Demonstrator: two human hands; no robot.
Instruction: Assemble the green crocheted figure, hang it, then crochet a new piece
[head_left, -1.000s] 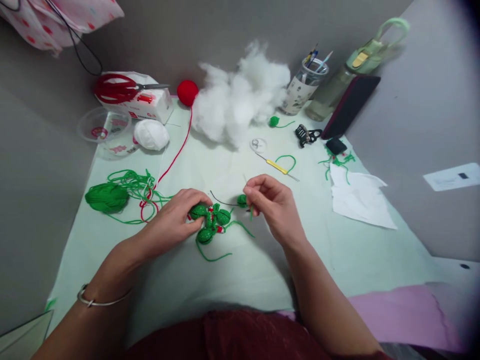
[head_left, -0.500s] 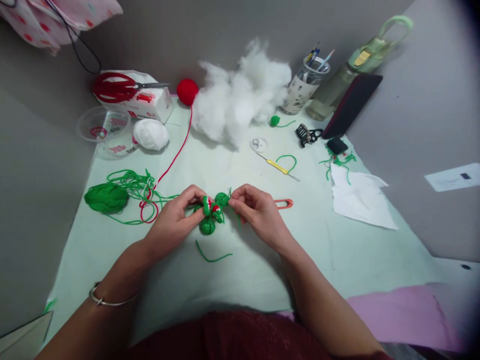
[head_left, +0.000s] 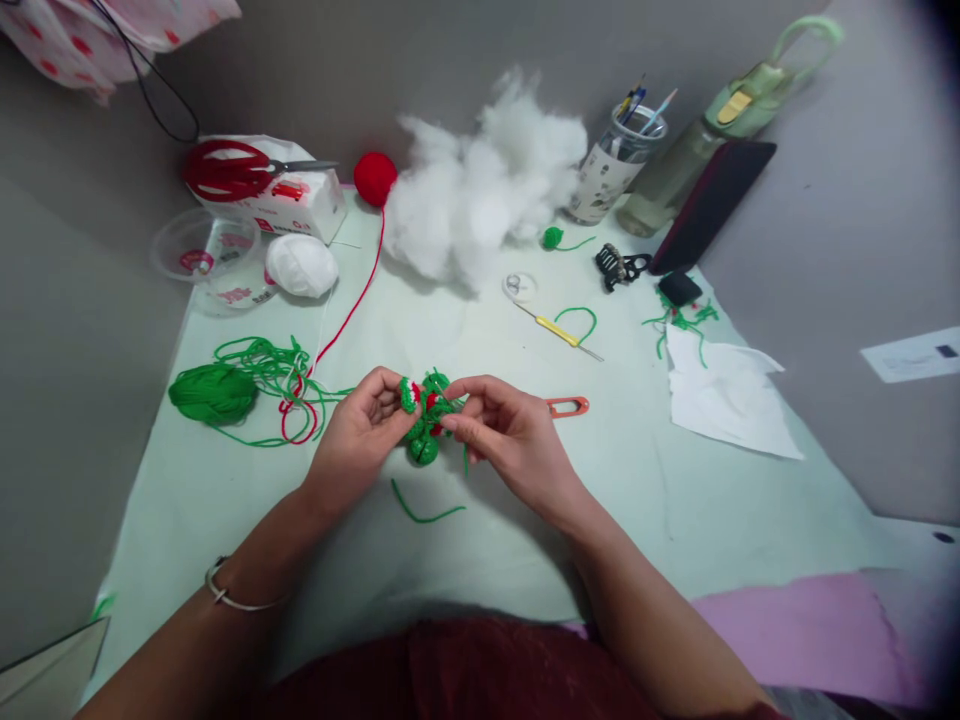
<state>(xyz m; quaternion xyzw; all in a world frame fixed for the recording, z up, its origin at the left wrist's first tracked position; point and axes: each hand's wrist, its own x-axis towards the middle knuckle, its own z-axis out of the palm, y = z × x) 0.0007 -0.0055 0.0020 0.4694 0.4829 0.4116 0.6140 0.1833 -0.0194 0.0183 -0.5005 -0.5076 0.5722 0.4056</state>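
Note:
My left hand [head_left: 358,437] and my right hand [head_left: 504,430] meet over the pale green mat [head_left: 525,520], both pinched on a small green crochet piece [head_left: 424,415] with red and white spots. The piece is a cluster of little green balls, lifted a little off the mat. A loose end of green yarn hangs from it by my right fingers. A cut green yarn scrap [head_left: 424,510] lies on the mat just below the hands. A bangle [head_left: 229,595] sits on my left wrist.
A green yarn skein [head_left: 214,392] and red strand lie to the left. White stuffing [head_left: 480,190], a red yarn ball [head_left: 375,177], red scissors [head_left: 232,172] on a tissue pack, a crochet hook [head_left: 559,332], an orange clip [head_left: 568,406], a pen jar [head_left: 611,165], a bottle [head_left: 697,140] and white paper [head_left: 724,395] surround the mat.
My left hand lifted the crochet piece off the mat. My right hand came in from the right and closed on it; both hands have since drawn closer together.

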